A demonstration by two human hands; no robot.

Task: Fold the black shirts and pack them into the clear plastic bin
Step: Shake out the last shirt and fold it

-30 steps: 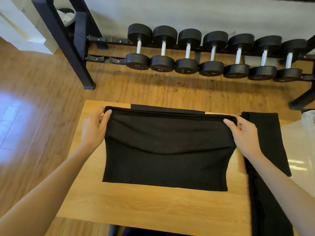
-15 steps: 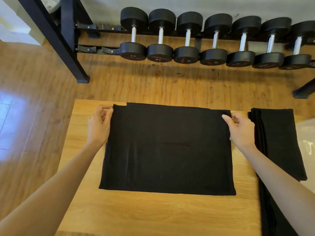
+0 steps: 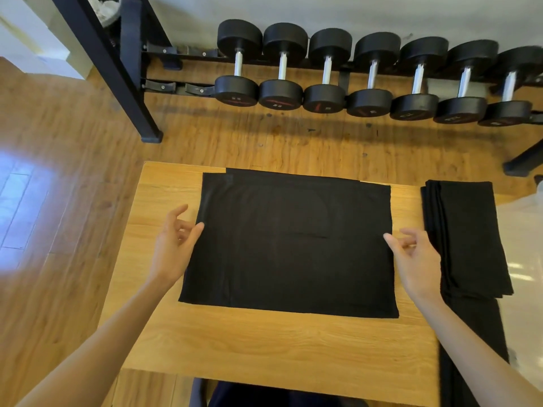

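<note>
Lying flat in the middle of the wooden table, a black shirt is seen folded into a broad rectangle, with a narrower under-layer showing along its far edge. It is flanked by both hands. The left hand is held at the shirt's left edge, about halfway along it, palm turned inward; its fingers are loosely spread and slightly bent, and nothing is gripped. Its thumb tip is seen right at the cloth's edge, though whether it touches cannot be told. The right hand is held in a mirrored pose at the right edge, thumb pointing toward the cloth, fingers relaxed and partly curled, with nothing held. Both forearms are stretched in from the near corners of the view, angled toward the shirt.

To the right, a stack of folded black shirts is laid at the table's right side, apart from the flat shirt, and more black cloth is draped below it toward the near edge. Further right, part of the clear plastic bin is cut off by the frame. Beyond the table, on the wood floor, a row of black dumbbells is stored on a black rack against the wall.
</note>
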